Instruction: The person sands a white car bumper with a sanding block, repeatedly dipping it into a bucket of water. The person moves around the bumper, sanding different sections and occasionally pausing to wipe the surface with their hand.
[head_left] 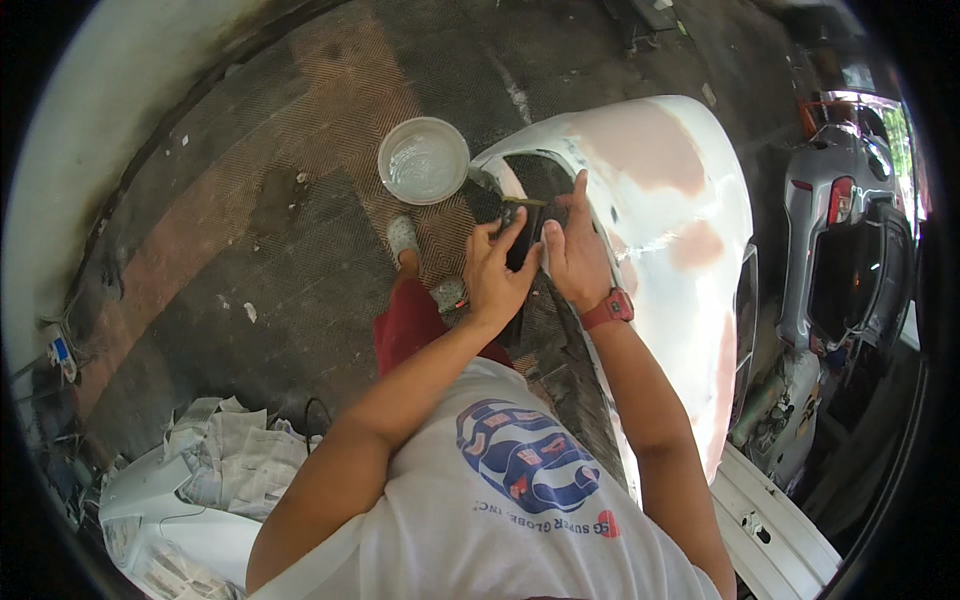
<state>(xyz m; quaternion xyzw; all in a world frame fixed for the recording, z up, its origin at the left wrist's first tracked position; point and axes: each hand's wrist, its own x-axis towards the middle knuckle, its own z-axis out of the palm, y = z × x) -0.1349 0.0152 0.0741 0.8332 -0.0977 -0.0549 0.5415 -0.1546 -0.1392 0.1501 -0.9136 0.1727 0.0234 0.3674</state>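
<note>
My left hand (pixel 499 268) grips a dark, flat, sheet-like piece (pixel 524 236) with a brownish upper edge; its exact kind is not clear. Thumb and fingers press on its face. My right hand (pixel 580 258), with a red watch (pixel 610 308) at the wrist, holds the right side of the same piece. Its index finger is stretched out, its thumb lies near the piece, and the other fingers are partly hidden. Just right of both hands stands a large white curved car body panel (pixel 665 255) with pinkish-brown patches, its edge close beside my right hand.
A round white bucket of water (pixel 423 160) stands on the patterned floor ahead. A white part covered with newspaper (pixel 235 460) lies at the lower left. A silver car (pixel 845 240) is at the far right, with a white ribbed panel (pixel 775 525) at the lower right.
</note>
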